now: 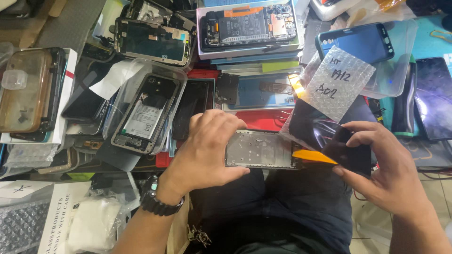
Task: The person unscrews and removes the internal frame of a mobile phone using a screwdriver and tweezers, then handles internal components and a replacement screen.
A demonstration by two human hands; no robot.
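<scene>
My left hand [207,150] grips the left end of a bare grey metal phone frame [261,149], held level over my lap. My right hand [383,169] holds a black phone screen panel [329,136] by its right end, lifted off the frame's right side. An orange plastic pry pick [313,156] sits wedged between the frame and the screen panel. A black wristwatch [157,200] is on my left wrist.
The bench ahead is piled with phone parts: an opened phone in a clear tray [143,115], a bare display [153,42], an opened phone on a stack of boxes [247,26], a blue-cased phone [355,44], a bubble-wrap bag with handwriting [336,82], a dark phone [433,99].
</scene>
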